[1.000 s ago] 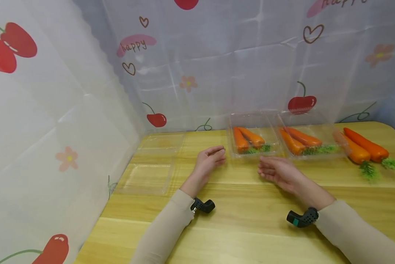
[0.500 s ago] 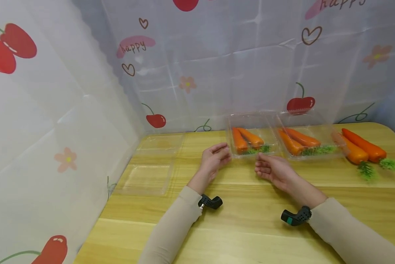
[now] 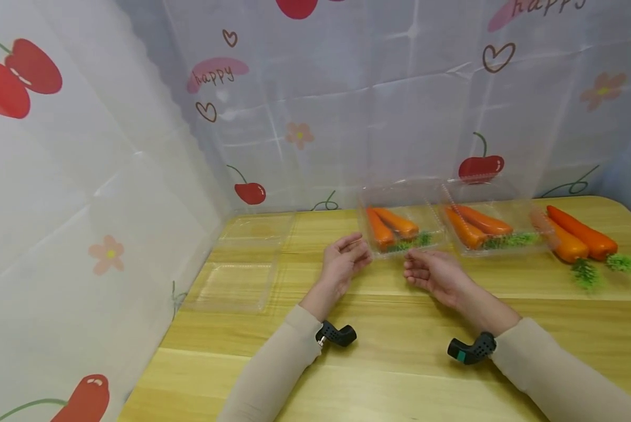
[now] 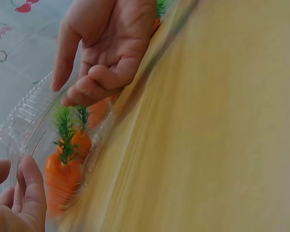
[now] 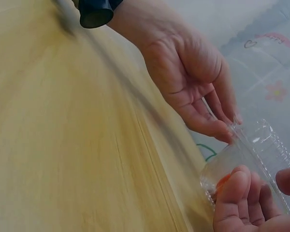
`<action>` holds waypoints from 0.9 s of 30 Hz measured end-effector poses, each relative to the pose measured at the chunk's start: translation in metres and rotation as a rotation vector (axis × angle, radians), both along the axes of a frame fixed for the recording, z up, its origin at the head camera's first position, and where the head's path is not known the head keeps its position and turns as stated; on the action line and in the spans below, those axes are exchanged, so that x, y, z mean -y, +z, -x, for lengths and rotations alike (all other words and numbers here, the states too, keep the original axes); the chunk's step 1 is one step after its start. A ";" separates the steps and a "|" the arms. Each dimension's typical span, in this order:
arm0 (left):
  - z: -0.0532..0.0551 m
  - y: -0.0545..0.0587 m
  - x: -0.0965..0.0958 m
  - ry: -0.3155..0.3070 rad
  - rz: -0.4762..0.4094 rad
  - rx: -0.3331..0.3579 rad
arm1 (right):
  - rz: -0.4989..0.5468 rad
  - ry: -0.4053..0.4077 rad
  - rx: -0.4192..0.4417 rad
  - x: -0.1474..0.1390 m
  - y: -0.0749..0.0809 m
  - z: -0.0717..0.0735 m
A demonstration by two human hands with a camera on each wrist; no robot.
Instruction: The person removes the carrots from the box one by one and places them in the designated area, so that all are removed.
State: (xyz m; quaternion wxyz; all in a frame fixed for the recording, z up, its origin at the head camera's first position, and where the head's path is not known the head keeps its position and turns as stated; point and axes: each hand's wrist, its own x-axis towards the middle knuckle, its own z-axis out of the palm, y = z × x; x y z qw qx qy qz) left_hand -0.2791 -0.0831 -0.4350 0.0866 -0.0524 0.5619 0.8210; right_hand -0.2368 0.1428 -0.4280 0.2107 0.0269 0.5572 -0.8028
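A clear plastic clamshell box (image 3: 423, 202) holds two glossy orange carrots (image 3: 399, 223) with green tops toward me. My left hand (image 3: 343, 262) is at the box's near left corner; in the right wrist view its thumb and fingers pinch the clear edge. At the near right part of the same box is my right hand (image 3: 440, 278). Its thumb (image 5: 287, 181) and fingers (image 5: 234, 193) lie on either side of the plastic edge. The carrots show through the box wall in the left wrist view.
Just right stands another clear box (image 3: 526, 205) with two carrots (image 3: 484, 220). Farther right, two loose carrots (image 3: 584, 231) lie on the wooden table (image 3: 389, 369). An opened clear box (image 3: 236, 287) lies flat at the left. A patterned sheet (image 3: 336, 88) hangs behind.
My left hand has come right to the box's corner, and my right hand has shifted slightly left. The box and its carrots have moved a little left and toward me.
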 end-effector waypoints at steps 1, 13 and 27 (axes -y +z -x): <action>-0.002 0.000 -0.001 0.000 -0.002 0.003 | -0.001 0.002 0.000 0.001 0.000 -0.001; -0.030 0.000 -0.010 0.067 -0.006 -0.042 | -0.039 0.038 -0.012 0.014 0.002 -0.010; -0.057 -0.002 -0.022 0.133 -0.061 -0.049 | -0.057 0.105 -0.003 0.028 0.002 -0.021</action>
